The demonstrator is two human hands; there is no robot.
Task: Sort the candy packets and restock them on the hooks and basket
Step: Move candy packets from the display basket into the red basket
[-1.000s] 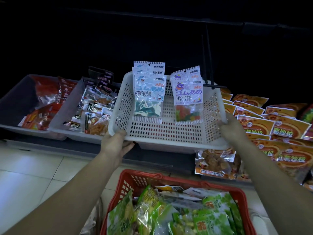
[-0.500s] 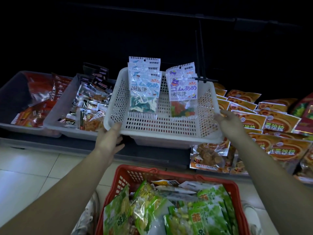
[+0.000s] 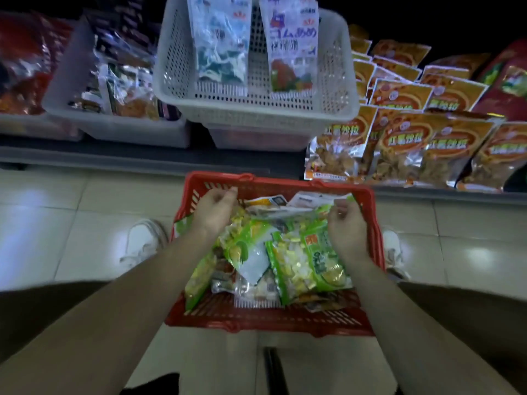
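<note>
A red basket (image 3: 279, 182) sits on the floor in front of me, full of mixed candy packets, most of them green packets (image 3: 308, 260). My left hand (image 3: 215, 212) hovers over the basket's far left corner, fingers loosely curled with nothing between them. Over the far right side, my right hand (image 3: 346, 226) is also loosely curled, just above the green packets, and I see no packet in it. On the shelf ahead stands a white perforated basket (image 3: 256, 109), with blue candy packets (image 3: 221, 38) and purple-and-orange candy packets (image 3: 292, 44) leaning upright against its back wall.
Left of the white basket on the shelf is a grey tray (image 3: 114, 126) of mixed snack packets. Rows of orange snack bags (image 3: 427, 132) fill the shelf on the right. My white shoes (image 3: 144, 240) flank the red basket on the tiled floor.
Both hands have let go of the white basket's front rim and dropped down over the red basket. My view has tilted downward.
</note>
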